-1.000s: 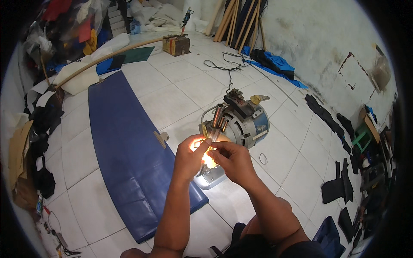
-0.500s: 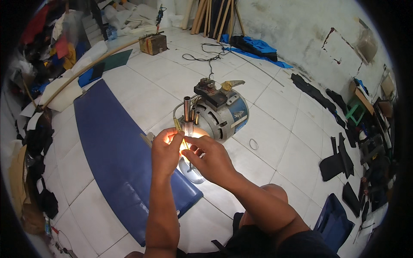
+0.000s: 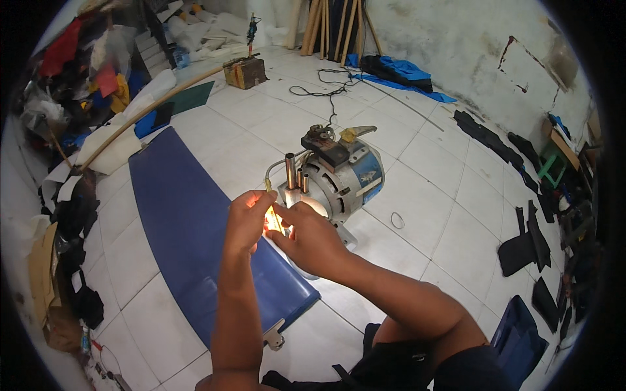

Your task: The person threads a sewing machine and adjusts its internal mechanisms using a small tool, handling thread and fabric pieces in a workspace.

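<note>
Both of my hands are raised together in front of a motor-driven machine (image 3: 336,190) with a grey and blue body, upright metal tubes and a black box on top. Between them is a small yellow piece (image 3: 274,222), brightly lit, with a thin grey cable (image 3: 268,174) running from its top toward the machine. My left hand (image 3: 246,220) pinches its upper end with thumb and fingertips. My right hand (image 3: 314,238) closes thumb and curled fingers on its right side. The fingers partly hide its exact shape. Strong light falls on the machine's front.
A long blue padded panel (image 3: 189,228) lies on the tiles under my forearms, with a metal clip (image 3: 274,334) at its near edge. Right of the machine lies a thin ring (image 3: 397,220). Black cut pieces (image 3: 518,251) lie farther right; a black cord (image 3: 319,90) trails behind.
My view has shifted, so the scene sits farther right. Both hands have moved left relative to the machine, keeping the yellow piece between them. The clip on the blue panel's near edge now shows.
</note>
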The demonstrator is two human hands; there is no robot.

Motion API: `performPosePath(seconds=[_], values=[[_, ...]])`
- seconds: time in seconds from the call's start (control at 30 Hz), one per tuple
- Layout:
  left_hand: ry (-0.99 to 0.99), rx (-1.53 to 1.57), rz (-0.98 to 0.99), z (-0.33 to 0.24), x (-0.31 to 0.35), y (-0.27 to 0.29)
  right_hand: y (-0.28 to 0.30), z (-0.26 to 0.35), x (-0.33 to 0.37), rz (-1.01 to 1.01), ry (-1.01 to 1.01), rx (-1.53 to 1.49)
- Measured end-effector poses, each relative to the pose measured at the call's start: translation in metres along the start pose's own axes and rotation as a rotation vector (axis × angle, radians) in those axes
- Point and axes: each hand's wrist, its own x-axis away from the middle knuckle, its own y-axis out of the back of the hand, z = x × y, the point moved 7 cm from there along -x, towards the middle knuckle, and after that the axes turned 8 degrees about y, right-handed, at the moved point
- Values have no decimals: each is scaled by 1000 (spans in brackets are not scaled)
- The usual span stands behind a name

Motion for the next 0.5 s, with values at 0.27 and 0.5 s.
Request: performPosePath(seconds=[0.27, 0.5], values=[[86, -12, 83, -7, -8, 21, -19, -3, -1, 184, 18, -275], [226, -107, 196, -9, -27, 43, -25, -8, -2, 284, -4, -304]])
